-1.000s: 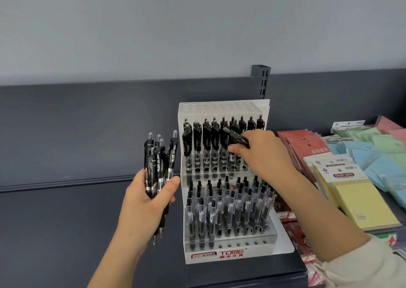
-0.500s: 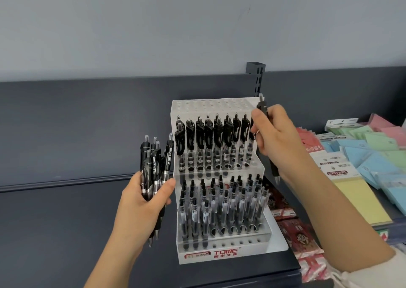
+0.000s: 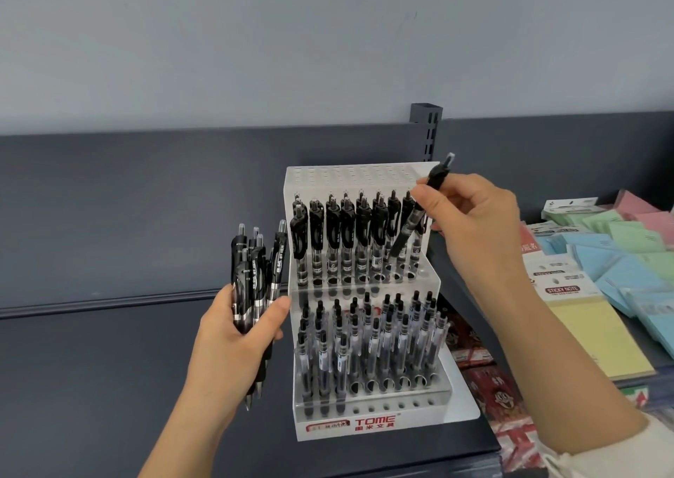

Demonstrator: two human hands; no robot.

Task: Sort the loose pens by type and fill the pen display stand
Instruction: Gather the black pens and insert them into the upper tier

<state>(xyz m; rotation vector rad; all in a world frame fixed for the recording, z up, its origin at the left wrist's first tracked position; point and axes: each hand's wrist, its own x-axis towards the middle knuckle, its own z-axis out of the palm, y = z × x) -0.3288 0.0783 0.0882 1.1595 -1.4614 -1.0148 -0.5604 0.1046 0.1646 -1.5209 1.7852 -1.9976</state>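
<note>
Fingers of the right hand are pinched on one black pen, which is tilted with its tip at the right end of the middle tier of the display stand. About six loose pens are gripped upright in the left hand, just left of the three-tiered stand.

The display stand sits between the left hand, holding pens, and the right hand. Sticky notes lie right of both.

dark shelf | white pen stand centre | sticky-note pads right | red packets between
</note>
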